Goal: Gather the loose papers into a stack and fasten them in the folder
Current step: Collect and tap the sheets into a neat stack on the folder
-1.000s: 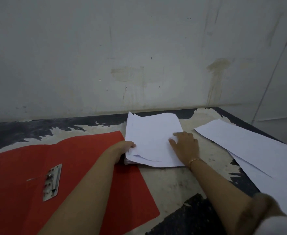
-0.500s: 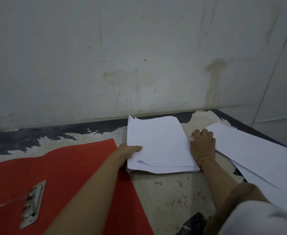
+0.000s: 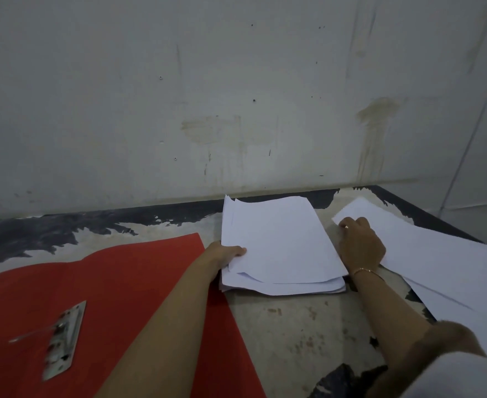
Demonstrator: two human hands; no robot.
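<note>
Left grip (image 3: 225, 254) is clamped on the near left edge of the paper stack (image 3: 279, 242), thumb on top and fingers hidden beneath. Right grip (image 3: 361, 245) rests with curled fingers on the corner of the loose sheets (image 3: 443, 262) at the right; whether it pinches them cannot be told. That stack lies on the worn worktop (image 3: 294, 326), between those sheets and the open red folder (image 3: 127, 282), whose metal fastener (image 3: 64, 337) sits far left.

Dim, flat light; soft wide-angle blur
</note>
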